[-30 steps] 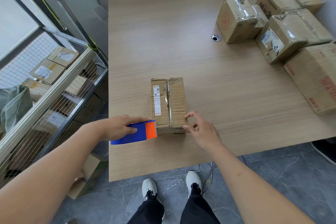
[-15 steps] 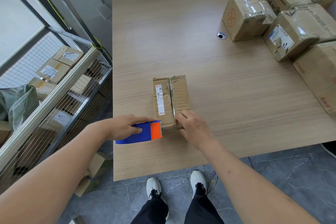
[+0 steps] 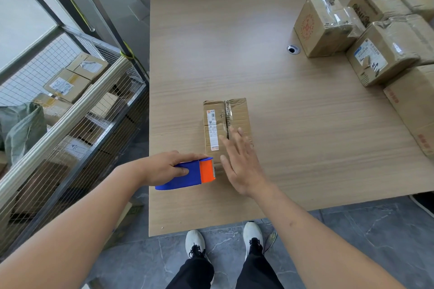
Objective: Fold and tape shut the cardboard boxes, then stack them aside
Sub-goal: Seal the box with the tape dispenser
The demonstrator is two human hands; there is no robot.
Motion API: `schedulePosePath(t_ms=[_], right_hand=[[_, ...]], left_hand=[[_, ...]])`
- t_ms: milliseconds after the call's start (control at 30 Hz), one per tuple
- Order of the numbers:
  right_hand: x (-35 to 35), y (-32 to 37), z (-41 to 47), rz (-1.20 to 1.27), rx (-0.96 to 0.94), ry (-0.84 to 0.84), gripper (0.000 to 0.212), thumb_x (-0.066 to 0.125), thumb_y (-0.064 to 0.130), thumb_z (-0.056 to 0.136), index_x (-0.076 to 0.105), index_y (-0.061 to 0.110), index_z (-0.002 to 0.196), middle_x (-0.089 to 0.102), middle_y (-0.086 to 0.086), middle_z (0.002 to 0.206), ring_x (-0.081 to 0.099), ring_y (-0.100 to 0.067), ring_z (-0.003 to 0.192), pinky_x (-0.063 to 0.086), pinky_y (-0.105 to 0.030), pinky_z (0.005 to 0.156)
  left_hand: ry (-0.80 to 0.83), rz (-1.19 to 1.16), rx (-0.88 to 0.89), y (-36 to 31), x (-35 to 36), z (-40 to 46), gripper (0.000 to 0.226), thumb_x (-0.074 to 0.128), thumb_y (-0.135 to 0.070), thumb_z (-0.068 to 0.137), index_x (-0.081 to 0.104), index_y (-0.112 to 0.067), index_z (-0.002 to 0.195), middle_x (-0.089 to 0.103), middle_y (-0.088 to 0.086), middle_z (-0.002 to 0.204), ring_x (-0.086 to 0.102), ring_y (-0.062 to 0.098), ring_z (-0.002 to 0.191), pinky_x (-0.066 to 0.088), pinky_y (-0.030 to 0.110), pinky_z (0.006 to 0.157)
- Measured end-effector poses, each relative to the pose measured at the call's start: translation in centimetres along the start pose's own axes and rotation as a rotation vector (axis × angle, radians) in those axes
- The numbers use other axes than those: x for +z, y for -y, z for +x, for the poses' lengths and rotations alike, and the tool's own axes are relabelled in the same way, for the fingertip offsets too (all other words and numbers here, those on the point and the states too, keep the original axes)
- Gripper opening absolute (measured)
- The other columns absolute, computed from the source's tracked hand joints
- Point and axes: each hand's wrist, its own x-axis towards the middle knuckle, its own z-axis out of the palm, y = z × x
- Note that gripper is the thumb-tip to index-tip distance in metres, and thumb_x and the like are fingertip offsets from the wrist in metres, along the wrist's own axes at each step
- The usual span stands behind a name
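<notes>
One small cardboard box (image 3: 226, 129) flat on the worktop (image 3: 234, 42) at lower centre of frame, near the front edge, long axis running away from the viewer toward frame top, centre seam along that axis; wide bare wood beyond it and to its right. Left hand (image 3: 168, 168) curled round a blue-and-orange tape dispenser (image 3: 190, 175), orange end at the box's near left corner; right hand (image 3: 239, 166) flat, fingers straight, over the near end of the box top. Five taped boxes (image 3: 385, 54) visible, clustered at upper right along the worktop's right edge; wire cage cart (image 3: 77, 112) with more boxes tight against the left edge.
</notes>
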Motion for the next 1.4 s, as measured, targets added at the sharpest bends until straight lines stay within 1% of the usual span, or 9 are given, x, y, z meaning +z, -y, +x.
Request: schedulePosePath(t_ms=[100,200,333,567,900,1133,1200,1300,1400], right_hand=[[2.3,-0.8,-0.5,-0.241,-0.053,-0.036,0.066,0.018,0.056,0.107,0.019,0.022,0.164,0.005,-0.005,0.172,-0.001,-0.020,0.159,0.005,-0.048,0.128],[2.9,-1.5,-0.3,-0.306,-0.101,-0.070,0.066,0.021,0.058,0.107,0.024,0.022,0.163,0.013,-0.008,0.171,0.011,-0.024,0.158,0.012,-0.050,0.127],[2.9,-1.7,-0.4,-0.321,-0.101,-0.056,0.067,0.023,0.060,0.106,0.022,0.025,0.163,0.013,-0.006,0.171,0.013,-0.023,0.158,0.016,-0.051,0.126],[1.9,-0.8,0.0,-0.276,-0.016,0.051,0.082,0.023,0.082,0.095,0.006,0.038,0.163,-0.006,0.007,0.172,-0.009,-0.011,0.157,-0.005,-0.041,0.127],[2.0,1.5,0.5,-0.182,0.101,-0.014,0.079,0.041,0.078,0.082,0.037,0.041,0.152,0.021,0.005,0.169,0.010,-0.015,0.157,0.000,-0.042,0.128],[2.2,3.5,1.1,-0.262,0.190,0.022,0.088,0.028,0.075,0.077,0.035,0.032,0.154,0.017,-0.002,0.169,0.007,-0.023,0.158,-0.005,-0.050,0.127],[2.5,3.7,1.2,-0.284,0.203,0.005,0.088,0.027,0.074,0.077,0.037,0.030,0.153,0.020,-0.004,0.168,0.009,-0.025,0.158,-0.004,-0.052,0.127],[3.2,3.9,1.3,-0.330,0.198,-0.021,0.081,0.045,0.070,0.081,0.041,0.025,0.149,0.028,-0.009,0.165,0.016,-0.031,0.156,0.003,-0.057,0.126],[2.9,4.2,1.4,-0.351,0.185,-0.005,0.081,0.059,0.063,0.082,0.041,0.022,0.149,0.028,-0.012,0.165,0.017,-0.034,0.156,0.005,-0.061,0.125]], left_hand=[[-0.005,-0.071,0.030,1.1,0.3,-0.1,0.060,0.047,-0.028,0.108,0.030,-0.078,0.136,0.051,-0.008,0.131,0.048,0.014,0.119,0.037,0.036,0.106],[0.036,-0.113,0.066,2.4,0.5,-0.1,0.062,0.049,-0.024,0.107,0.031,-0.076,0.138,0.049,-0.015,0.136,0.046,0.008,0.126,0.034,0.034,0.108],[0.066,-0.119,0.079,5.2,-0.5,-1.1,0.066,0.050,-0.018,0.106,0.034,-0.075,0.137,0.045,-0.029,0.142,0.039,-0.003,0.134,0.028,0.032,0.115],[-0.021,0.009,0.006,5.1,-0.9,-0.4,0.060,0.044,-0.031,0.108,0.025,-0.080,0.136,0.049,-0.010,0.119,0.050,0.017,0.111,0.040,0.040,0.104],[-0.049,0.076,-0.040,3.4,1.0,1.8,0.051,0.038,-0.032,0.110,0.024,-0.053,0.154,0.055,-0.002,0.113,0.054,0.022,0.101,0.041,0.039,0.088],[-0.068,0.156,-0.171,4.1,0.1,1.7,0.050,0.035,-0.034,0.110,0.024,-0.046,0.157,0.048,0.002,0.149,0.049,0.029,0.127,0.037,0.038,0.098],[-0.098,0.131,-0.165,4.6,-0.2,1.1,0.051,0.037,-0.034,0.109,0.024,-0.048,0.156,0.050,0.000,0.147,0.050,0.028,0.126,0.035,0.037,0.093],[-0.138,0.109,-0.142,5.0,-0.4,0.2,0.051,0.037,-0.034,0.109,0.022,-0.054,0.153,0.058,0.004,0.129,0.055,0.027,0.110,0.040,0.039,0.087],[-0.193,0.052,-0.074,5.2,-0.6,-0.5,0.052,0.038,-0.034,0.108,0.020,-0.064,0.147,0.058,0.006,0.119,0.058,0.026,0.103,0.047,0.045,0.093]])
